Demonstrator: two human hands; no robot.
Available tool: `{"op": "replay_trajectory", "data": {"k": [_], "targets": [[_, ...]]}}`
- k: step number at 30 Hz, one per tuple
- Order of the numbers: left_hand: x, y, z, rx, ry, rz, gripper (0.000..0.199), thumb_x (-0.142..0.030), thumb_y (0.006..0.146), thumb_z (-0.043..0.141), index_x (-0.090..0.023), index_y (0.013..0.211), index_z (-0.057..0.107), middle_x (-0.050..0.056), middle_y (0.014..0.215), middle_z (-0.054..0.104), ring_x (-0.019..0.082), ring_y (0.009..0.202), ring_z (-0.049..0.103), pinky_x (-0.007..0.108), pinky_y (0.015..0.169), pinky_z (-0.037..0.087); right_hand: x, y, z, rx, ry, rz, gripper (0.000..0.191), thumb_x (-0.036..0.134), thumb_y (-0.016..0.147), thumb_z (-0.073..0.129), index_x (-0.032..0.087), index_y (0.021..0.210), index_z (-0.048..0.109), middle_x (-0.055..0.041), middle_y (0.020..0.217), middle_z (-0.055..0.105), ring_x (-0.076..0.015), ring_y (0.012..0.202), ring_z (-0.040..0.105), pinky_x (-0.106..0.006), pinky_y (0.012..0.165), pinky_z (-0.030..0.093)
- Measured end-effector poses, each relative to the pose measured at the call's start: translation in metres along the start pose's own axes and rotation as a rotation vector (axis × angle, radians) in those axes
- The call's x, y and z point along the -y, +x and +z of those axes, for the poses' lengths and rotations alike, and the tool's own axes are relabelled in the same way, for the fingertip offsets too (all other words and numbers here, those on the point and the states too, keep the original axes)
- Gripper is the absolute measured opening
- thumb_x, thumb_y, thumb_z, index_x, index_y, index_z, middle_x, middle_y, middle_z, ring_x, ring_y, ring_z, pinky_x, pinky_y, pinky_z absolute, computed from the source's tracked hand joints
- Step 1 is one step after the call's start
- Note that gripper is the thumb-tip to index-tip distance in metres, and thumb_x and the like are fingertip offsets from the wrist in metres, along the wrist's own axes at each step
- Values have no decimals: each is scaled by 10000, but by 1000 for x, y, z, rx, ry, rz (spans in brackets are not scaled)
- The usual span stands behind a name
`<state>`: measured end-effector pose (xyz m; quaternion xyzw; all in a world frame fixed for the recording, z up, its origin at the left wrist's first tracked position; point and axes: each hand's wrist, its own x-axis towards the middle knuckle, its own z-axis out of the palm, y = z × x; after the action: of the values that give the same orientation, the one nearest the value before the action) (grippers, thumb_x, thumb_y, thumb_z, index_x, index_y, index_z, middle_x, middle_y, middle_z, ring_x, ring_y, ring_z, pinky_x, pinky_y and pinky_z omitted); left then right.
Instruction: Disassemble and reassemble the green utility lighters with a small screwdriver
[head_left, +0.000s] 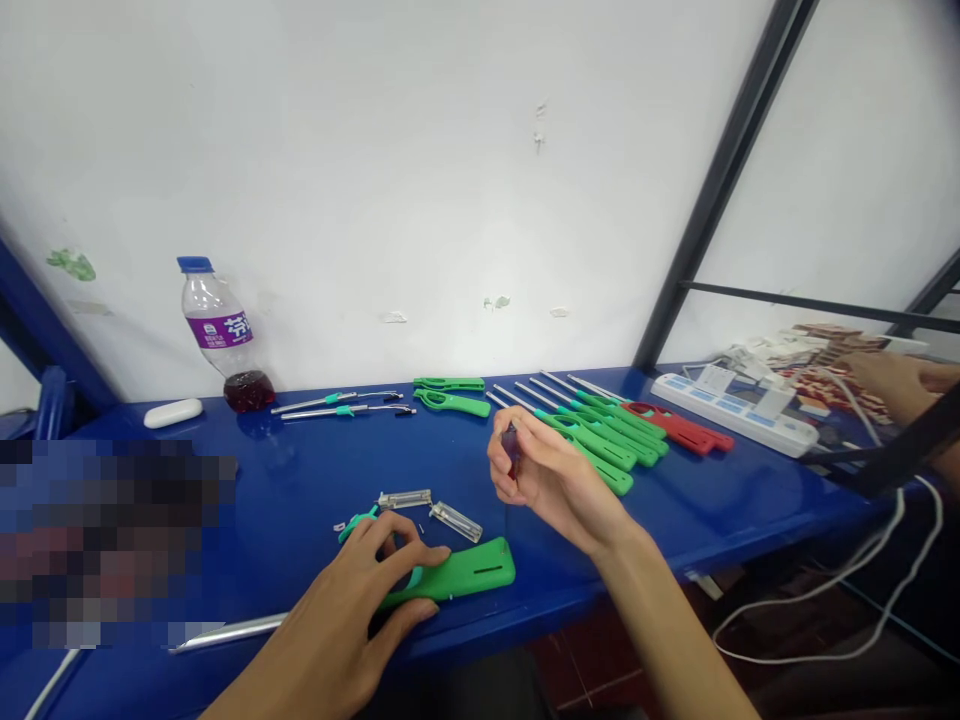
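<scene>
My left hand [367, 590] is closed around a long-necked green lighter [476, 570] lying at the table's front edge; its metal tube [232, 632] sticks out to the left under my wrist. Raised above the table, my right hand [544, 460] has its fingers curled around a small dark object [511, 448], mostly hidden and too small to name. Just beyond my left fingers lie two clear fuel tanks [405, 499] and a teal trigger piece [356, 524].
Along the wall are a drink bottle [221, 335], a white case [173, 413], metal tubes with wires [349, 411] and green handle shells [451, 402]. To the right lie several green lighters [600, 445], red lighters [679, 428] and a power strip [739, 415]. Another person's hand [874, 375] shows beyond the black frame.
</scene>
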<state>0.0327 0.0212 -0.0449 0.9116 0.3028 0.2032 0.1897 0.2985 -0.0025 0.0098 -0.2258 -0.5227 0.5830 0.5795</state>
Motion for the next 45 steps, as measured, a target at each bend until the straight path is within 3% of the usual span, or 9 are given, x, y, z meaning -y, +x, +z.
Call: {"op": "replay_trajectory", "data": {"k": [3, 6, 8, 11, 14, 20, 29, 45], "targets": [[2, -1, 2, -52, 2, -6, 343, -396, 1054, 544, -419, 1390, 608, 31, 1282, 604, 229, 1132, 658, 396, 962, 597, 13, -5, 7, -39, -177, 65, 239, 413, 1113, 564, 202, 1110, 677, 7, 827, 525, -88, 593, 378, -227, 502, 185], [3, -1, 1, -74, 13, -2, 343, -387, 1043, 566, -414, 1380, 625, 31, 1275, 617, 228, 1121, 666, 387, 961, 600, 31, -17, 15, -40, -568, 141, 280, 498, 1069, 621, 237, 1073, 724, 23, 781, 520, -122, 652, 427, -246, 559, 277], [2, -1, 0, -63, 17, 3, 343, -383, 1038, 578, -410, 1375, 634, 32, 1263, 630, 227, 1114, 671, 380, 955, 606, 40, -27, 20, -1, -849, 285, 243, 504, 984, 743, 273, 1052, 772, 33, 749, 534, -147, 680, 472, -271, 597, 325], [1, 0, -1, -84, 19, 1, 349, -381, 1033, 588, -409, 1378, 636, 34, 1259, 642, 232, 1117, 671, 389, 959, 608, 44, -39, 23, -38, -1165, 475, 179, 416, 873, 880, 334, 1018, 814, 28, 828, 633, -196, 787, 576, -299, 668, 379], [2, 0, 1, -105, 25, 18, 351, -395, 1030, 594, -406, 1378, 640, 38, 1261, 650, 235, 1098, 674, 385, 939, 614, 38, -44, 23, -117, -1326, 459, 181, 281, 869, 888, 342, 1023, 816, 9, 985, 705, -255, 991, 624, -328, 821, 412], [2, -2, 4, -98, 37, 18, 341, -399, 1046, 568, -400, 1381, 628, 38, 1276, 631, 234, 1117, 660, 383, 954, 596, 28, -39, 16, -36, -1385, 443, 224, 176, 895, 841, 296, 1080, 804, -8, 1058, 725, -266, 1051, 630, -341, 882, 412], [5, -3, 7, -65, 35, 17, 347, -410, 1078, 490, -409, 1416, 570, 44, 1304, 590, 238, 1138, 645, 396, 954, 590, 31, -39, 18, -69, -1341, 441, 188, 192, 916, 843, 328, 1036, 794, 18, 1076, 715, -244, 1099, 624, -330, 899, 416], [-2, -1, 2, -38, 19, -16, 307, -429, 1064, 507, -384, 1336, 641, 54, 1280, 598, 247, 1105, 648, 409, 951, 576, 15, -30, 14, -103, -1447, 474, 124, 174, 895, 840, 283, 884, 781, 22, 986, 749, -247, 971, 663, -333, 799, 388]]}}
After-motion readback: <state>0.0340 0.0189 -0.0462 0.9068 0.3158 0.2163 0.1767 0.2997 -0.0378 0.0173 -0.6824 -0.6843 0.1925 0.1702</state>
